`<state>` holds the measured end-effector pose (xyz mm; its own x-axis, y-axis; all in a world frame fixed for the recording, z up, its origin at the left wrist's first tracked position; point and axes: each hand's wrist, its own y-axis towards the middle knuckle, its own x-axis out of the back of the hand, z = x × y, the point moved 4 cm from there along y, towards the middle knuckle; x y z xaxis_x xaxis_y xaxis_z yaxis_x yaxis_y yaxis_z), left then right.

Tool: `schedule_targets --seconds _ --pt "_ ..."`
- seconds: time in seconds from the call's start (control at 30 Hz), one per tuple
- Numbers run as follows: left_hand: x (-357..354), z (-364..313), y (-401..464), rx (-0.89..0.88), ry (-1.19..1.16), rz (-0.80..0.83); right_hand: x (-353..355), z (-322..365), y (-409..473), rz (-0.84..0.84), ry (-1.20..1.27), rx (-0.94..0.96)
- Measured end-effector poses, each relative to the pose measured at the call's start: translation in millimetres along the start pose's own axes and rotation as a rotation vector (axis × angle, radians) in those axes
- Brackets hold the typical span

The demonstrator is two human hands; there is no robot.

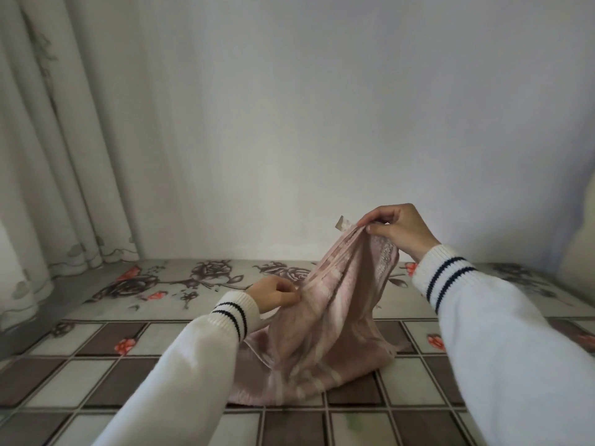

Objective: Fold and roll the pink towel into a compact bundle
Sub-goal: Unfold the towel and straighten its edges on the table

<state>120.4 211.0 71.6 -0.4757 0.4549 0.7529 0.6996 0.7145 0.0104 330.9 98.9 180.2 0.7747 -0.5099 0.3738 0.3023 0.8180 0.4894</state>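
Towel: the pink towel (325,323) is lifted by one corner above the patterned surface (96,346), its lower part still pooled in a heap on the tiles — held high, it seems, so the cloth hangs straight and an edge can be found before any fold.
Right hand: the right hand (397,231) pinches the top corner, fingers curled tight on the hem beside a small white tag (343,223).
Left hand: the left hand (273,294) pinches a side edge lower down, thumb and fingers closed on the fabric.
Progress: no fold or roll looks made yet.
Hidden: the towel's full outline is lost in drapes — the near surface edge is cut off, and the right margin is blurred.
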Motion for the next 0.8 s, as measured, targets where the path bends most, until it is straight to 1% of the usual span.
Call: schedule_targets --seconds 0.13,0.2,0.3,0.4,0.47,0.57,0.67,0.8 --pt "33 -3 -6 -0.003 -0.059 -0.251 4 1 0 -0.064 -0.059 0.020" --pt "52 -9 -9 -0.010 -0.059 -0.338 5 1 0 -0.078 -0.077 0.017" --pt "83 -25 -17 -0.060 -0.002 -0.469 4 2 0 -0.098 -0.122 0.025" --pt "110 -43 -26 -0.127 0.102 -0.588 2 4 1 -0.110 -0.163 0.036" --pt "124 -52 -30 -0.165 0.184 -0.627 2 6 2 -0.136 -0.193 0.041" --pt "138 -62 -34 -0.224 0.261 -0.639 2 8 4 -0.175 -0.242 0.036" --pt "147 -66 -39 -0.253 0.265 -0.644 6 12 6 -0.230 -0.275 0.050" --pt "154 -68 -44 -0.240 0.241 -0.657 11 18 9 -0.287 -0.281 0.032"
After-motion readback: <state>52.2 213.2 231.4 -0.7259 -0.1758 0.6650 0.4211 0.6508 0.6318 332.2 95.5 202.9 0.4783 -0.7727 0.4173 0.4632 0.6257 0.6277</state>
